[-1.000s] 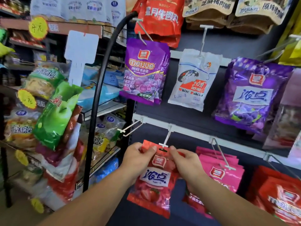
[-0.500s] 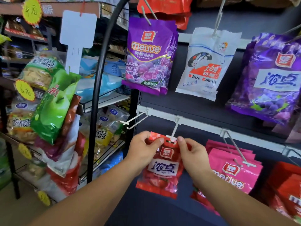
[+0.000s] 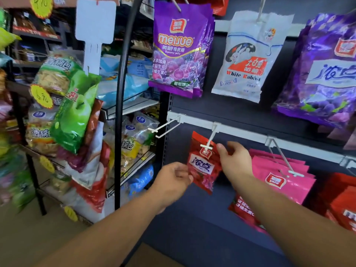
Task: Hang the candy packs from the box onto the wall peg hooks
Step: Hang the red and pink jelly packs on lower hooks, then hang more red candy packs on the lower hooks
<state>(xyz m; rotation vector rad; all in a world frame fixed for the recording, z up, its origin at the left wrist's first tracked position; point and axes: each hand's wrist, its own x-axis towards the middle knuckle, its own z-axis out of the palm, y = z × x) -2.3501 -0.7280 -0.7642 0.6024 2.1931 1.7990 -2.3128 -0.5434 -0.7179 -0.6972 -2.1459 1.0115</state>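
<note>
On the middle white peg hook, one red candy pack

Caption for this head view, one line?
Red plastic candy pack hangs on a white peg hook; right hand pinches its top corner, left hand beside its lower edge.

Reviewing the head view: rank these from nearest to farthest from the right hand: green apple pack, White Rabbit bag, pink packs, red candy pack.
From the right hand:
1. red candy pack, at its fingers, just left.
2. pink packs, next hook to the right.
3. White Rabbit bag, row above.
4. green apple pack, rack far left.
</note>
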